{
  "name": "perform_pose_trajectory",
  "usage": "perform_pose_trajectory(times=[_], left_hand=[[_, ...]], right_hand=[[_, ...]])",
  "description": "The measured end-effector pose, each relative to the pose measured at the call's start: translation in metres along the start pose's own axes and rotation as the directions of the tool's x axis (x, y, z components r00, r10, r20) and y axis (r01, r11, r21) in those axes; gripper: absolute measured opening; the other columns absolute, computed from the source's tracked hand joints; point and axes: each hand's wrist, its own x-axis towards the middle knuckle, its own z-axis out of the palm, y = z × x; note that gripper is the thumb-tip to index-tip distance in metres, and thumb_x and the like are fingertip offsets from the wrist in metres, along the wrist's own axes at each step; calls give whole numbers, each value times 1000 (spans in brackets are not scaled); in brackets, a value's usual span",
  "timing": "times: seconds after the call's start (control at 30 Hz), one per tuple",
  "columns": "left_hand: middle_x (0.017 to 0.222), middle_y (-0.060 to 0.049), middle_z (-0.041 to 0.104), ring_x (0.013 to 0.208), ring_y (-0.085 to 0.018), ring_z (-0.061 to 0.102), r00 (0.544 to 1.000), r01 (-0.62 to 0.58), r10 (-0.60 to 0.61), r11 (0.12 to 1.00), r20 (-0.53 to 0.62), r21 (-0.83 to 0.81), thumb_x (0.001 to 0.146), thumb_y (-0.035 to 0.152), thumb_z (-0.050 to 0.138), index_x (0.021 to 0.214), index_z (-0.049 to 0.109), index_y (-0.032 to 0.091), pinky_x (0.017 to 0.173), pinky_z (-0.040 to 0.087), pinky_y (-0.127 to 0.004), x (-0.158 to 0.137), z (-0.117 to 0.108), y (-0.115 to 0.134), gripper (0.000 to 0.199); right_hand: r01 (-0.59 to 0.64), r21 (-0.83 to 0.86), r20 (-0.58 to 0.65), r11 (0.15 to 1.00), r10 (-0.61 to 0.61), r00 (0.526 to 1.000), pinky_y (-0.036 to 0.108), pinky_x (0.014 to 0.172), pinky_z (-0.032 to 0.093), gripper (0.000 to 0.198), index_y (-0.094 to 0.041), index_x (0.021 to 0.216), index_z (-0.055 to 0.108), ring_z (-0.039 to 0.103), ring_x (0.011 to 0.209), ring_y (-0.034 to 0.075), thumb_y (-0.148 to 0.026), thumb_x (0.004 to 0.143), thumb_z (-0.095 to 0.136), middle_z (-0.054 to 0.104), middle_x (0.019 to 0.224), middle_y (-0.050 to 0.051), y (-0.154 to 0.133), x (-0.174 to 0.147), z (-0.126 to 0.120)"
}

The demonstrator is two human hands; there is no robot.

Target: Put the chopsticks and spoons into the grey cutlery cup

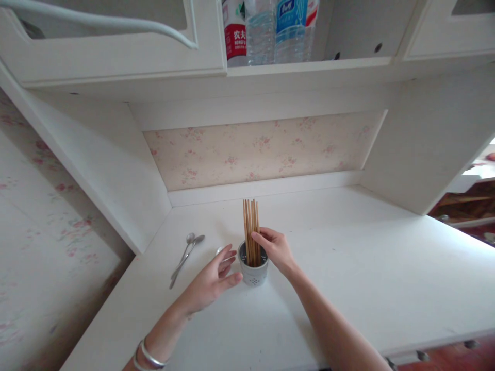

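Note:
A bundle of wooden chopsticks [252,226] stands upright in a grey utensil holder [254,275] with small holes in its side. My right hand [275,247] has its thumb and fingers closed on the chopsticks, just above the holder's rim. To the left of the holder is my left hand [216,278], fingers apart and holding nothing, its thumb close to the holder's wall. Behind the left fingers a small pale round object [219,250] shows only in part. Two metal spoons [187,259] lie crossed on the white counter [328,288] further left.
Overhead, an open cabinet shelf [309,67] holds several plastic bottles [261,38]. A cabinet door [116,56] with a white cable or handle across it is at upper left. White side panels [100,159] and a floral back wall [263,152] enclose the counter.

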Motion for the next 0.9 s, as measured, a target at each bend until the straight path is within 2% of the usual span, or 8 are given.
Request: perform_pose_trajectory(times=[0.1,0.2,0.3,0.4,0.47,0.77,0.83,0.9], left_hand=[[114,-14,65,101,-24,64,983,6,16,993,-184,117,78,47,62,120,55,17,95,46,-40,4,-36,7,52],[93,-8,71,81,-22,68,922,56,97,925,-376,376,79,53,54,102,63,16,81,51,-34,17,-72,4,44],[90,-3,72,84,-22,67,904,178,181,664,-388,726,81,51,49,93,67,22,77,48,-29,29,-103,-10,36],[97,-3,71,91,-22,64,918,268,160,424,-362,865,82,43,46,92,67,24,79,45,-29,35,-122,-27,30],[101,-5,70,94,-22,63,929,285,132,338,-345,897,83,39,45,95,66,23,81,44,-30,37,-127,-35,29],[99,-8,69,94,-22,63,945,284,111,190,-308,940,87,31,37,92,67,21,78,44,-29,43,-119,-40,32],[97,-8,70,91,-22,64,937,291,137,211,-323,933,88,31,35,90,66,21,75,44,-29,44,-117,-30,33],[95,-8,70,87,-23,64,915,277,212,292,-345,915,88,35,37,92,66,21,73,44,-30,44,-113,-14,32]], right_hand=[[0,-4,10,1000,0,1000,27,66,47,33,-17,87,72,63,74,19,-47,77,62,71,81,3,0,0,0],[-4,-6,-6,1000,4,1000,28,68,49,33,-18,88,72,64,76,20,-48,77,62,71,82,4,0,-1,0],[-6,8,-10,1000,6,1000,29,69,49,33,-18,89,72,64,78,20,-47,77,61,71,82,4,0,-1,0],[-8,10,-11,1000,8,1000,28,66,48,32,-18,88,71,64,76,19,-47,77,62,71,80,4,1,-1,-1],[-8,7,-22,1000,8,1000,27,65,48,32,-18,88,71,64,74,19,-46,76,62,71,79,4,2,-1,-1],[9,18,-24,1000,-8,1000,26,62,47,33,-16,86,71,62,71,17,-46,76,62,69,76,3,2,-1,0],[10,18,-22,1000,-9,1000,26,62,47,33,-17,86,71,62,71,17,-47,76,61,69,77,3,1,-1,0],[13,15,-20,1000,-12,1000,26,62,47,33,-17,85,71,62,71,17,-47,77,61,69,77,3,1,-1,0]])
